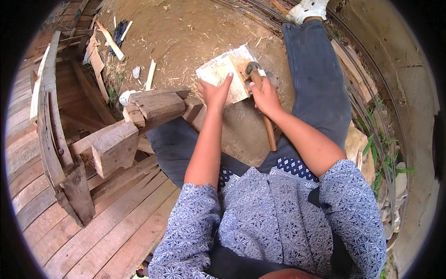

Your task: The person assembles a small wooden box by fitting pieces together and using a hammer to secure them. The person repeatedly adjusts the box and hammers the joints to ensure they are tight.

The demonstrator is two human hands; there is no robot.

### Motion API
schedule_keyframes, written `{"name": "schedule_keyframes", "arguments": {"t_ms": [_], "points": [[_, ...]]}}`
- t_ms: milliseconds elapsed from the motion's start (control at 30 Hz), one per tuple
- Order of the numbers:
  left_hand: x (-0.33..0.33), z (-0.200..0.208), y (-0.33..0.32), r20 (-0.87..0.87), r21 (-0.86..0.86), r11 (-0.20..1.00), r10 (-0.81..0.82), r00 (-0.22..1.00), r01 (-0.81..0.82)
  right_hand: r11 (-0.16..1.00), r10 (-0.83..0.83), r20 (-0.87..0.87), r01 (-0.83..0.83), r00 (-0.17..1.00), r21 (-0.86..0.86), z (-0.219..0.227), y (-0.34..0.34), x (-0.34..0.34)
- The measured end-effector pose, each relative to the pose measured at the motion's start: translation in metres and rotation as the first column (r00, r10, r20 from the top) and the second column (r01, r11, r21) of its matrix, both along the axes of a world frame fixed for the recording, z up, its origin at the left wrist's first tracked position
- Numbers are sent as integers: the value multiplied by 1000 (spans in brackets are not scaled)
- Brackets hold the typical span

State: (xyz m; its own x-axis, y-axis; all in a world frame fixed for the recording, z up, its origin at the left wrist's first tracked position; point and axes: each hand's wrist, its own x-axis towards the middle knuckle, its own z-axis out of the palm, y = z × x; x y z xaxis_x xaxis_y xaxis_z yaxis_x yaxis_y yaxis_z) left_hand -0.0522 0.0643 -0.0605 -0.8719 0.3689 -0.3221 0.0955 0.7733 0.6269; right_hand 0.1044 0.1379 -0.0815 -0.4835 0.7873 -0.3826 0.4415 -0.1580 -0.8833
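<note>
A pale, squarish wooden block (222,69), with a rough whitish edge, is in front of me above the dirt ground. My left hand (216,94) grips its near left side, the thumb lying on the upper face and the fingers round the edge. My right hand (266,96) is closed round a hammer (269,132) high on its wooden handle, close to the metal head. That head rests at or just over the block's right part; whether it touches, I cannot tell. The handle's free end points back towards my lap. My right fingertips are close to the block's right edge.
At left stands a rough timber frame (160,106) beside a plank platform (116,232). Wood offcuts (110,42) and shavings lie on the dirt ground (176,28). Along the right run dark cables (378,139), stones and a concrete wall (413,93). My legs flank the work.
</note>
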Motion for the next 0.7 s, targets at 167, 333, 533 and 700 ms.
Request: {"name": "schedule_keyframes", "arguments": {"t_ms": [167,333,533,700], "points": [[2,20,24,-135,-371,895,-317,939,249,981,-119,-128,96,985,-167,32,-18,-1],[-23,4,8,-192,-240,838,-536,822,491,964,-256,-308,217,916,-156,31,5,-5],[-39,15,-1,-252,-322,663,-748,614,676,988,-152,-252,154,956,-11,38,23,-3],[-24,-2,-4,-551,81,795,-467,691,601,996,-82,-197,84,977,-1,48,14,2]]}}
